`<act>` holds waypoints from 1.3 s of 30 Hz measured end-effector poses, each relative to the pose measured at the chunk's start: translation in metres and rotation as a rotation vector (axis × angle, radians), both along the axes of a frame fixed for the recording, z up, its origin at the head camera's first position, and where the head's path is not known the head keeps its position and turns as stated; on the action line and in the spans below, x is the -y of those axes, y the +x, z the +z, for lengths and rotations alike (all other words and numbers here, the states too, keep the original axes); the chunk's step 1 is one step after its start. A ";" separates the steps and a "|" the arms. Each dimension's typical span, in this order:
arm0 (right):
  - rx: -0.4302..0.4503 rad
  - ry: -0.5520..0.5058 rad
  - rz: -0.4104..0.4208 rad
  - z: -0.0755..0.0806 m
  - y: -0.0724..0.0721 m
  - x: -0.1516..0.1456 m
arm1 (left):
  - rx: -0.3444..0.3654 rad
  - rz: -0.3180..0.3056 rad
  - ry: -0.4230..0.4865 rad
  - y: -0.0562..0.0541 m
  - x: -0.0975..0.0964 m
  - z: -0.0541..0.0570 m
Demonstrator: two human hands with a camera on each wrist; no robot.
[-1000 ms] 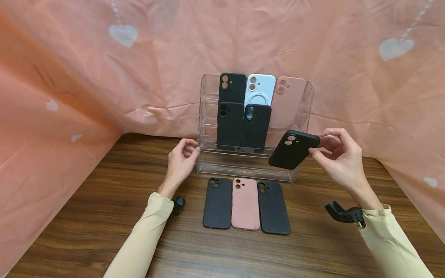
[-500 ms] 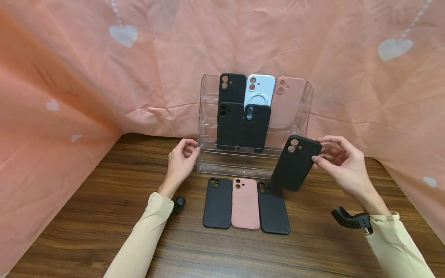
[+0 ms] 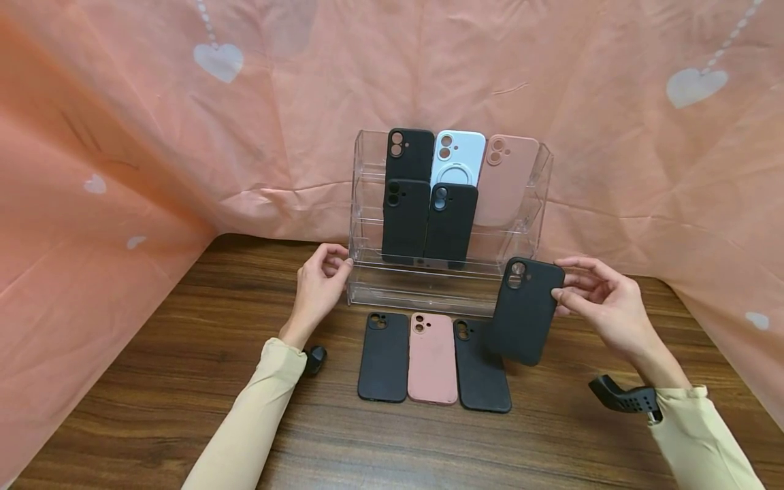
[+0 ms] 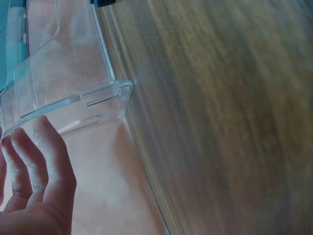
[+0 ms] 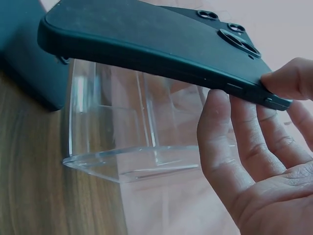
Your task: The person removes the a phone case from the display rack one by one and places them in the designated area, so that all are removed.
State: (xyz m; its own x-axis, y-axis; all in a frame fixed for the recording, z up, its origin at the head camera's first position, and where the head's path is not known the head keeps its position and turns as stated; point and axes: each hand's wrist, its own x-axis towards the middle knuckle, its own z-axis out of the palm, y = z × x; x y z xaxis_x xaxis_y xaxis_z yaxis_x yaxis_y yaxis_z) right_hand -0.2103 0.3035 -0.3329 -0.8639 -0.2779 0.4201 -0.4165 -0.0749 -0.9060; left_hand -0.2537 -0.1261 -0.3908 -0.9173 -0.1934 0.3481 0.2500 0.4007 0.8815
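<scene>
My right hand point(image 3: 603, 299) pinches a black phone case point(image 3: 527, 309) by its upper right edge, thumb on the back and fingers along the side. The case hangs upright, slightly tilted, before the right end of a clear tiered display rack point(image 3: 392, 298), overlapping a black case point(image 3: 480, 381) on the table. My left hand point(image 3: 322, 275) holds the rack's left side edge; in the left wrist view its fingers point(image 4: 51, 142) lie at the clear side panel. The rack bears black cases, a white case point(image 3: 450, 153) with a ring, and a pink case point(image 3: 508, 180).
On the wooden table point(image 3: 214, 381) before the rack, another black case point(image 3: 382, 361) and a pink case point(image 3: 432, 361) lie in the row. A peach curtain point(image 3: 294, 136) with white hearts closes off the back and sides.
My right hand has come down and toward me with the black case, which has swung from a slant to nearly upright. The left hand and the rack have stayed put.
</scene>
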 end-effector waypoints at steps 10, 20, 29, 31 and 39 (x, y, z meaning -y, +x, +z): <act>0.076 0.052 0.030 -0.013 0.007 -0.016 | 0.003 -0.007 0.002 0.000 0.000 0.001; 0.135 0.130 0.073 -0.025 0.012 -0.035 | 0.002 -0.020 0.018 -0.001 0.001 0.001; 0.179 0.198 0.099 -0.036 0.014 -0.047 | 0.008 -0.026 0.017 -0.002 0.002 -0.001; 0.180 0.209 0.105 -0.038 0.013 -0.048 | 0.009 -0.026 0.015 -0.002 0.002 -0.001; 0.173 0.289 0.095 -0.043 0.011 -0.048 | 0.011 -0.022 0.009 -0.002 0.002 -0.001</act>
